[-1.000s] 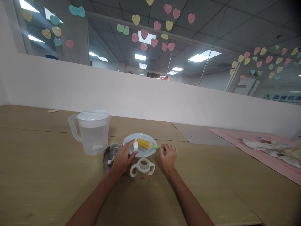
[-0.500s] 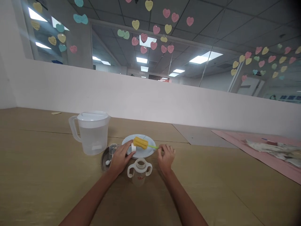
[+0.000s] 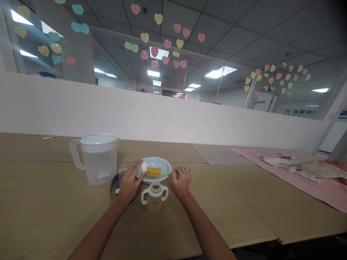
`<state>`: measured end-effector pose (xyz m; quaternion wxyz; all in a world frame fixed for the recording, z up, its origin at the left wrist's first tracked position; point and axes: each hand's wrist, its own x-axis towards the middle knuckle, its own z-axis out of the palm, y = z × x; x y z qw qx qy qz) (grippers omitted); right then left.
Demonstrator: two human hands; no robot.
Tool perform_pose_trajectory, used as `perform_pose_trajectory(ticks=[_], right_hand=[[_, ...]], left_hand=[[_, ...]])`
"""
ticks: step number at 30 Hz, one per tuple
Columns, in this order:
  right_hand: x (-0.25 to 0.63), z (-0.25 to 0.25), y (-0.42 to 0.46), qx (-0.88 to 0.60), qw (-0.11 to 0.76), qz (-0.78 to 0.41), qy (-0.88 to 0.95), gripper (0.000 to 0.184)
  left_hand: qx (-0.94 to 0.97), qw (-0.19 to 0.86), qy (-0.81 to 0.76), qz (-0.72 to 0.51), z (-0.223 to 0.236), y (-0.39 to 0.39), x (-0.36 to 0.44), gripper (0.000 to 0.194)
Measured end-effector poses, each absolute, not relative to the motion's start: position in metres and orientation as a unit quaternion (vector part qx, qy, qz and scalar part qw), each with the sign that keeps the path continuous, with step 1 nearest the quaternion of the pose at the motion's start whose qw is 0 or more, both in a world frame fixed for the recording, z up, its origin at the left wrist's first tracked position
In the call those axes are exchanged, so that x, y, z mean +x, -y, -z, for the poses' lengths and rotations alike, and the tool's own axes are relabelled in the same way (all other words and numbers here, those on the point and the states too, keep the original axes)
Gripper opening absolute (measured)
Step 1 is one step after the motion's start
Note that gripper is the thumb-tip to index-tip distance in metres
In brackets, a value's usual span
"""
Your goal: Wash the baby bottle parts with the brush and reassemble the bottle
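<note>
Nearest stands the two-handled baby bottle (image 3: 154, 203), upright and uncapped on the wooden table (image 3: 217, 206); it looks light and fairly stiff, likely slick if wet, and either side handle or the body would give a sure hold; just beyond it, the left hand (image 3: 129, 186) has its thumb and fingers closed around a white bottle collar (image 3: 144, 167), tilted over the plate; that small part seems hard and light, best pinched by its outer wall; the right hand (image 3: 181, 180) is curled shut on the thin green handle (image 3: 167, 172) of a yellow sponge brush (image 3: 154, 172), whose head meets the collar's edge; whether it reaches inside I cannot tell; the foam should be soft and give under pressure, so the handle is the place to grip, though it may flex.

By the left hand sits a round metal bowl (image 3: 112, 188) with a small white piece (image 3: 117, 191) in it; behind the hands lies the plate (image 3: 167, 165); left of it stands a lidded pitcher (image 3: 99, 164) of clear liquid, probably the heaviest thing here, best lifted by its handle; off right, a pink cloth (image 3: 303, 191) carries crumpled material.
</note>
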<state>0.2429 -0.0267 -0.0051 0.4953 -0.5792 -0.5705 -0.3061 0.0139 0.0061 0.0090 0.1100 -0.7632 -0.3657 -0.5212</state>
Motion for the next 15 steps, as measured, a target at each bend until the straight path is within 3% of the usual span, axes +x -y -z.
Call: perform_pose_trajectory(ticks=[15], right_hand=[[0.2479,0.0031,0.0258,-0.587,0.495,0.307,0.562,0.018]], left_hand=[[-0.795,0.106,0.333,0.497,-0.0083,-0.0022,0.0167,0.040]])
